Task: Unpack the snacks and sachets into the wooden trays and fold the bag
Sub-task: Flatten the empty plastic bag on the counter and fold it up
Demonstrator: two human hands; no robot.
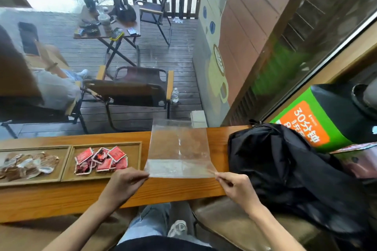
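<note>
1. Folding looks to be the step in hand: the red sachets [101, 160] and brown snacks [28, 164] already fill the two wooden trays [67, 177] at lower left, and the clear bag [179, 150] seems empty.
2. Bag lies flat on the table [61, 199] at centre frame, its near edge turned over.
3. Left hand [124, 182] pinches the near-left corner, right hand [237, 186] the near-right, fingertips closed on the plastic.
4. Next move likely calls for carrying that edge evenly away to crease it.
</note>
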